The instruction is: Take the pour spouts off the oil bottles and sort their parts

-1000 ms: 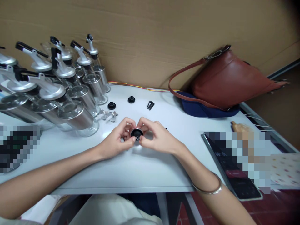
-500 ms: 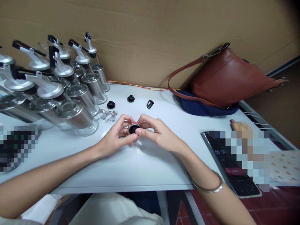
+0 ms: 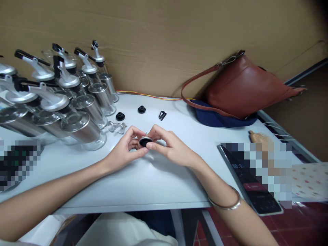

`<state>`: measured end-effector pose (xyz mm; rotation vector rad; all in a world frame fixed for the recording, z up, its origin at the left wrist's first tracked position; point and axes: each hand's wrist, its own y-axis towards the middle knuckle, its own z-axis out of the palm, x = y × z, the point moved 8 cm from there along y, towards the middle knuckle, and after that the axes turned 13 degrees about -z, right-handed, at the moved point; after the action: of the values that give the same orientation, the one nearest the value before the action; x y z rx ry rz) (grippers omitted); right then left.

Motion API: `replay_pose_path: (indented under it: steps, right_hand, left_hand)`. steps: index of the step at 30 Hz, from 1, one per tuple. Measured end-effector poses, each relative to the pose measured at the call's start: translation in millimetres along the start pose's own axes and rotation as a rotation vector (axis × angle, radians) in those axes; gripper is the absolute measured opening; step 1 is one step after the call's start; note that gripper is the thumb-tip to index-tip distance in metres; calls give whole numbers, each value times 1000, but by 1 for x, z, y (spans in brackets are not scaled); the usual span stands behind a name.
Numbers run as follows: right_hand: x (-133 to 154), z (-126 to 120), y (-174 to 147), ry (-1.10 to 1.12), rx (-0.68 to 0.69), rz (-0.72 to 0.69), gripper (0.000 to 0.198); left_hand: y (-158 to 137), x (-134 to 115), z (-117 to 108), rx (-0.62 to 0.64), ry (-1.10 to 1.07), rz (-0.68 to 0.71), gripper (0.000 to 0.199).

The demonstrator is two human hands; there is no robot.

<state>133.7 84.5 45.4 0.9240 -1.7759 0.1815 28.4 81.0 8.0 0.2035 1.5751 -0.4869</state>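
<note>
Between my two hands, just above the table, is a round silver pourer cap (image 3: 145,139) with a black inside facing me. My left hand (image 3: 130,145) grips its left side with thumb and fingers. Pinching its right side, my right hand (image 3: 170,145) has the thumb on the black part. Beyond my hands lie two black rubber stoppers, one at left (image 3: 120,116) and one farther back (image 3: 141,109). Small black lever pieces (image 3: 162,115) lie to their right. Silver pourer caps (image 3: 120,127) rest near my left fingers.
Several glass-and-steel bottles (image 3: 82,128) with pourer tops crowd the left side. A brown leather bag (image 3: 230,89) sits on a navy cloth item (image 3: 217,118) at back right. A phone (image 3: 246,177) lies by my right forearm; a dark, partly blurred device (image 3: 20,164) is at far left.
Both hands keep hold of the pourer cap, which has tilted slightly. The whole view has shifted a little.
</note>
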Motion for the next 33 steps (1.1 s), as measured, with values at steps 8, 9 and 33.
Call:
replay_pose_path:
  steps: [8,9,33]
  right_hand:
    - [-1,-3,0,3,-29,-16,25]
    - [-1,-3,0,11,-36,-17,25]
    - [4,2,1,-19,-36,58,17]
  left_hand:
    - [0,4,-1,-8,-23,-4,31]
    - [1,5,-1,-2,-35,-14,31]
    - [0,1,6,74,-74,-46,30]
